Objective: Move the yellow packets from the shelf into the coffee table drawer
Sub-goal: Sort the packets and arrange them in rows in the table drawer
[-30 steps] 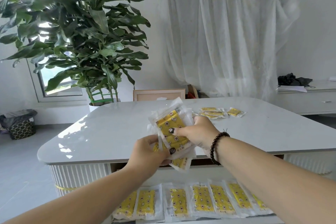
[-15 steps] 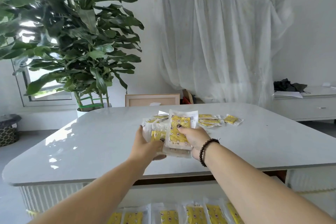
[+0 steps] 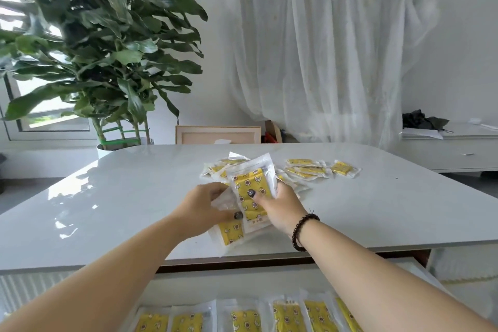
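A bundle of yellow packets (image 3: 249, 194) in clear wrappers lies between both hands, low over the white table top (image 3: 134, 197). My left hand (image 3: 200, 210) grips the bundle's left side with the thumb on its front. My right hand (image 3: 280, 207) holds the right side, thumb pressed on the top packet. More yellow packets (image 3: 312, 168) lie loose on the table behind the hands. The open drawer (image 3: 269, 286) under the table's front edge holds a row of yellow packets (image 3: 246, 319) side by side.
A large potted plant (image 3: 107, 62) stands at the back left. A white cloth (image 3: 323, 56) hangs over furniture behind the table. A low white cabinet (image 3: 455, 151) with dark items sits at the right. A wooden frame (image 3: 218, 135) leans behind the table.
Both hands have moved the bundle forward and down toward the table top. The view has tilted up, so less of the drawer row shows than one second ago.
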